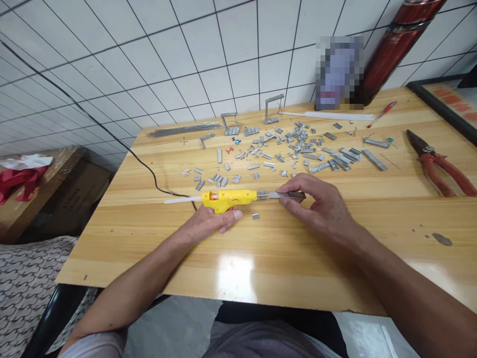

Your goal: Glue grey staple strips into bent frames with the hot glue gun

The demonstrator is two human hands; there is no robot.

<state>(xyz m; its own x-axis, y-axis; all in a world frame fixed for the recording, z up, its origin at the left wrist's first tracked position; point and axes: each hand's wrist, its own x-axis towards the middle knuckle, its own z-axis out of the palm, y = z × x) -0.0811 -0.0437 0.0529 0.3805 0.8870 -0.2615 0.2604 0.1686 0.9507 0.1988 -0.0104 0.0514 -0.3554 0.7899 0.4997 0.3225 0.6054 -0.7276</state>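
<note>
A yellow glue gun (233, 199) lies sideways in my left hand (218, 219), whose fingers wrap round its handle. A white glue stick (182, 200) sticks out of its back end, on the left. My right hand (320, 201) pinches a flat grey metal strip (278, 195) between thumb and fingers. The strip's left end meets the gun's metal nozzle (262, 195); whether they touch is hard to tell. Just below the nozzle, a small metal piece (255, 216) lies on the wooden table (186, 263). Many small grey metal pieces (298, 139) are scattered beyond my hands.
Pliers (434, 161) with red handles lie at the right. Along the back are thin wires (184, 130), small metal frames (229, 124), white glue sticks (335, 116), a red pen (382, 114) and a red flask (397, 49). A black cable (139, 159) crosses the left side.
</note>
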